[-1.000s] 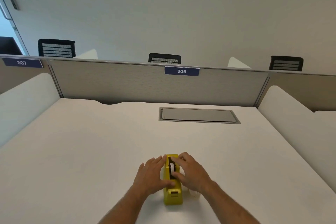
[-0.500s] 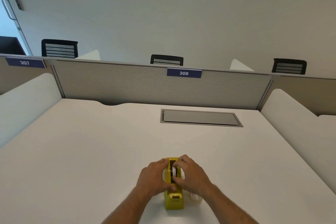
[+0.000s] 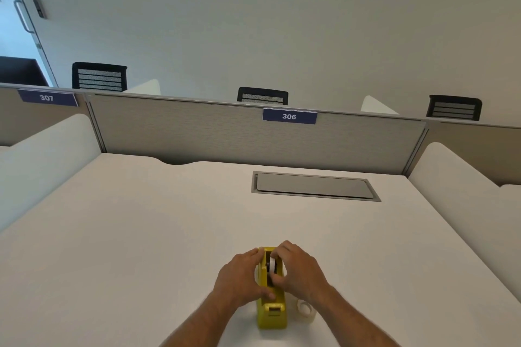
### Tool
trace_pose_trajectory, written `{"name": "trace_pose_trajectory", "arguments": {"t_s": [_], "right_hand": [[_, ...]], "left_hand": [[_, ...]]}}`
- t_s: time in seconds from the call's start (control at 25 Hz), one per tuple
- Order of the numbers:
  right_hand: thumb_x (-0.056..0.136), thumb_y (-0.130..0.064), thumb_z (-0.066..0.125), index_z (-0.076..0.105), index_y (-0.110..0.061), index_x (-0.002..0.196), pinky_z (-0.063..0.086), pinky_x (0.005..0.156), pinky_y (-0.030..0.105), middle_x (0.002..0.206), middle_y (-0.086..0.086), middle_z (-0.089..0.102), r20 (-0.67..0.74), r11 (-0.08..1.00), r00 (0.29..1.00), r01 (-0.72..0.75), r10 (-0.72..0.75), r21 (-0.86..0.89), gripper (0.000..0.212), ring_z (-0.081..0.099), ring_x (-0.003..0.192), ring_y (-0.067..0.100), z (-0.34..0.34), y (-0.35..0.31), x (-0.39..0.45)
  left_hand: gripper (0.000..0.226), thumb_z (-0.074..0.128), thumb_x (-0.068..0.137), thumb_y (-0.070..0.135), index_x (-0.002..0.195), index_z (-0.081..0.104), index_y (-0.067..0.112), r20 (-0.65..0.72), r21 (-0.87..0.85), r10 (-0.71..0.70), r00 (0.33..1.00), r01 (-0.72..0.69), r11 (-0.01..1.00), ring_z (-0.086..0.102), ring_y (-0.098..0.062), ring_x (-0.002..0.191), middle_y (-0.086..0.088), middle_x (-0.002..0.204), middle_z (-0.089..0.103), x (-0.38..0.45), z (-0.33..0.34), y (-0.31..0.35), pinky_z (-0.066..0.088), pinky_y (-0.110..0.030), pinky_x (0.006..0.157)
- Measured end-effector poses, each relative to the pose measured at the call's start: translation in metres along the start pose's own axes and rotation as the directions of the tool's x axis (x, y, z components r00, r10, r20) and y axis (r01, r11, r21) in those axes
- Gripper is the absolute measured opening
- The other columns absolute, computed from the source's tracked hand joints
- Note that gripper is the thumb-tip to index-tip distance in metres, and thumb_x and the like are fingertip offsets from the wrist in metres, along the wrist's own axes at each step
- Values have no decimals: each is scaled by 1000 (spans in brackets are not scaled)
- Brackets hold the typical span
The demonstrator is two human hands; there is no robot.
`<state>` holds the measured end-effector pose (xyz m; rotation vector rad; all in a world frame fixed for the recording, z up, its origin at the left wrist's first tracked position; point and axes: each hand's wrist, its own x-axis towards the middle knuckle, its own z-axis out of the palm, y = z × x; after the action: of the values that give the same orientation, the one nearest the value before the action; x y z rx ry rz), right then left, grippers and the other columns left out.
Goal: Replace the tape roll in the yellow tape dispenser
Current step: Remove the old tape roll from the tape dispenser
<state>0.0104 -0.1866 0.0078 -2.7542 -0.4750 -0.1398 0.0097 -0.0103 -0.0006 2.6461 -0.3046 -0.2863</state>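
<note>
The yellow tape dispenser (image 3: pixel 271 315) stands on the white desk (image 3: pixel 141 234) near its front edge, cutter end toward me. My left hand (image 3: pixel 239 279) wraps its left side and holds it. My right hand (image 3: pixel 298 270) pinches the white tape roll (image 3: pixel 272 265) that sits in the dispenser's slot, thumb and fingers on its edge. A second, clear tape roll (image 3: pixel 306 310) lies flat on the desk just right of the dispenser, partly hidden by my right forearm.
A grey cable hatch (image 3: pixel 314 186) is set into the desk further back. Grey partition panels (image 3: pixel 225 135) with labels 306 and 307 close the far side. White side dividers (image 3: pixel 465 191) flank the desk. Black chair backs show beyond.
Both hands have closed in tighter on the dispenser. My right fingers now grip the white roll in the slot. The second roll has come into view as the camera tilted.
</note>
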Motion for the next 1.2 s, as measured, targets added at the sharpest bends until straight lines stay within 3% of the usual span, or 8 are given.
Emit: {"name": "trace_pose_trajectory", "arguments": {"t_s": [0.12,0.4,0.56,0.76,0.92,1.04,1.12,1.2], "right_hand": [[78,-46,63,59,-28,106,52,73,23,107,-11,63,-32,999,999,44,-44,6,33,54,96,8,-1,1,1],[74,-50,63,54,-34,97,46,65,15,92,-14,64,-18,991,999,30,-28,128,29,55,80,9,2,4,-2],[74,-52,66,54,-36,98,57,74,23,92,-16,68,-19,967,999,-23,28,253,32,63,82,13,2,8,3],[76,-50,71,59,-35,101,59,78,24,95,-20,69,-25,941,1000,-4,13,339,31,65,87,9,-4,7,4],[73,-36,75,67,-33,100,59,78,22,94,-22,70,-67,886,997,-11,47,463,29,65,92,3,-19,2,2],[68,-35,78,71,-33,97,60,74,22,90,-18,73,-73,812,992,-40,101,582,30,69,89,5,-29,-2,-2],[65,-36,81,72,-35,95,60,71,21,91,-20,73,-57,772,991,-61,125,632,31,70,88,6,-32,-6,-5],[63,-37,84,73,-37,94,61,71,23,93,-21,73,-29,748,990,-84,137,658,33,71,88,7,-35,-8,-8]], "left_hand": [[112,79,58,69,151,25,38,-6,-17,-8,1000,8,1000,34,-14,142,15,159,31,0,-1,1,38,-39,111],[113,78,58,71,151,23,40,10,-23,-21,1000,21,1000,33,-15,143,17,159,30,-3,-1,1,37,-40,111],[112,78,58,71,151,23,41,29,-23,-32,999,33,999,33,-15,143,17,160,29,-2,-2,3,38,-40,111],[109,77,56,71,149,28,41,24,-34,-1,1000,2,999,36,-15,140,17,157,34,-4,-5,3,38,-40,110],[89,79,66,55,144,39,39,-20,-226,-49,999,44,973,40,-14,133,14,150,43,-11,-11,6,38,-36,110],[57,74,84,26,136,54,28,-73,-567,-144,987,78,820,61,-12,110,8,136,59,-16,-17,9,53,-31,97],[35,64,93,17,127,63,23,20,-817,-179,984,119,563,70,-17,98,3,118,72,-23,-22,16,59,-31,82],[25,55,99,18,116,72,25,136,-912,-149,979,182,368,72,-23,97,-1,106,77,-30,-24,24,59,-30,76]]}}
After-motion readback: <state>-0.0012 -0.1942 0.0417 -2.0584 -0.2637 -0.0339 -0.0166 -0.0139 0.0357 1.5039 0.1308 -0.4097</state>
